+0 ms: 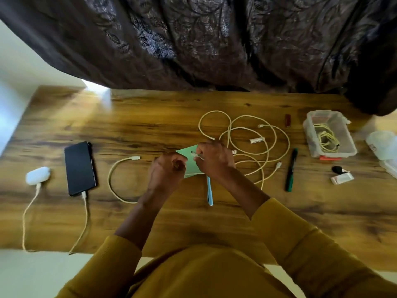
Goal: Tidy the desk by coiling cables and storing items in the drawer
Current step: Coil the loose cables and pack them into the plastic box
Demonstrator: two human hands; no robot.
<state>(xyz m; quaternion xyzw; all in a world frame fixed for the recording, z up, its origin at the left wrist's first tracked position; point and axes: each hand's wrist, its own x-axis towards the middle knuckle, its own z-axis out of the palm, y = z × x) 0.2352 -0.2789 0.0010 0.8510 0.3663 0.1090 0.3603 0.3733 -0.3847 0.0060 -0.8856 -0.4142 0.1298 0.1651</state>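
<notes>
A short cream cable (111, 179) loops on the wooden desk (150, 130) left of centre, its far plug lying free. The cable disappears under my left forearm. My right hand (214, 161) pinches its other white plug above a green sticky-note pad (191, 166). My left hand (168, 169) is beside it with fingers curled, apparently around the same cable. A long cream cable (247, 143) lies in loose tangled loops just right of my hands. No drawer is in view.
A black phone (80, 167) and white earbud case (38, 175) sit at left, each plugged into a cable hanging over the front edge. A blue pen (209, 190), green marker (291, 168), red USB stick (287, 120) and clear box (343, 151) holding a yellow cable lie to the right.
</notes>
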